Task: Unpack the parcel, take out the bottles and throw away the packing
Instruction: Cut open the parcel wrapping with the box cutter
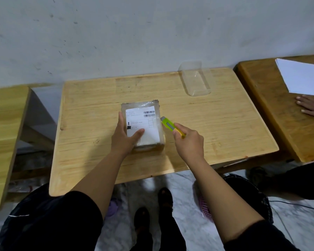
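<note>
A light wooden table [207,127] carries a taped parcel [143,124] near its middle, label up. A clear plastic box [196,80] lies near the far right corner. On the darker table [279,127] beside it, white paper [301,77] lies at the far edge.

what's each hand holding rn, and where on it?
Right hand: yellow-green utility knife, gripped at its rear end. Left hand: lies flat on the taped cardboard parcel, steadying its left side, not gripping.

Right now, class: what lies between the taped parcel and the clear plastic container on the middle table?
Nothing: in the head view, only bare wood of the table separates the parcel from the clear container.
</note>
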Tool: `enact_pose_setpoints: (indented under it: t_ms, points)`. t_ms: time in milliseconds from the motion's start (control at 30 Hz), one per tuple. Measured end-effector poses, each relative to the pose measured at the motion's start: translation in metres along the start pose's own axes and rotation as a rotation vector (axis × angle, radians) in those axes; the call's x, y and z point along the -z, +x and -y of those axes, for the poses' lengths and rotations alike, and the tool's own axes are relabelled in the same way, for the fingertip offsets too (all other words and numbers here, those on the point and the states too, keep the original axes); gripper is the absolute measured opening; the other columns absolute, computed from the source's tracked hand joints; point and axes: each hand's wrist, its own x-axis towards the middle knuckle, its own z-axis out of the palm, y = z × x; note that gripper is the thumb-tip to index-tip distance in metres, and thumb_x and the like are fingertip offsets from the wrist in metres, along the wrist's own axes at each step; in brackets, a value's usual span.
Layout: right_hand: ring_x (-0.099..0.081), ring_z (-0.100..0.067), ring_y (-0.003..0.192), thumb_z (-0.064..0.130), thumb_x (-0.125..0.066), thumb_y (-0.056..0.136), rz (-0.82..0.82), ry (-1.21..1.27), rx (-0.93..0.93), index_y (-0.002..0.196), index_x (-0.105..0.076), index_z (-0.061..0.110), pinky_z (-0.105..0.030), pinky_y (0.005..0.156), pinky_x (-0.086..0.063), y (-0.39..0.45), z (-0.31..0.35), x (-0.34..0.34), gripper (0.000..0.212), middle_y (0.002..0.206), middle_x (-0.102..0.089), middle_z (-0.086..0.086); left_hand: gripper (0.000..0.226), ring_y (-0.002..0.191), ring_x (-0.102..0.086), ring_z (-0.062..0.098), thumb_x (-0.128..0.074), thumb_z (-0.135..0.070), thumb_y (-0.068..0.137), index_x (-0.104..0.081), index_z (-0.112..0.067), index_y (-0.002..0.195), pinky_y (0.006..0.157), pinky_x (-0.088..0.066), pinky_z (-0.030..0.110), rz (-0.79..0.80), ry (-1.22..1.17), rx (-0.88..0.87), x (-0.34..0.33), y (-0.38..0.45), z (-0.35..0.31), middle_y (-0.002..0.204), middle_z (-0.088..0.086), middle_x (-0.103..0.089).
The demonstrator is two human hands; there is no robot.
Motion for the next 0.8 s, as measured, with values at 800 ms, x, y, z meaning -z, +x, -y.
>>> enact_pose_setpoints:
  t_ms: [800]
  points:
    - [-0.064, -0.019, 0.101, 0.03, -0.056, 0.09, 0.38, -0.311, 0.545, 0.122, -0.054, 0.044, -0.029, 0.083, -0.048, 0.002, -0.009, 0.035, 0.035, 0.11, -0.07, 0.004, 0.069, 0.119, -0.046, 0.01, -0.046, -0.036, 0.095, -0.001, -0.034, 0.147, 0.096, -0.036, 0.026, 0.219, -0.101, 0.012, 0.024, 0.011, 0.012, 0.133, -0.016, -0.042]
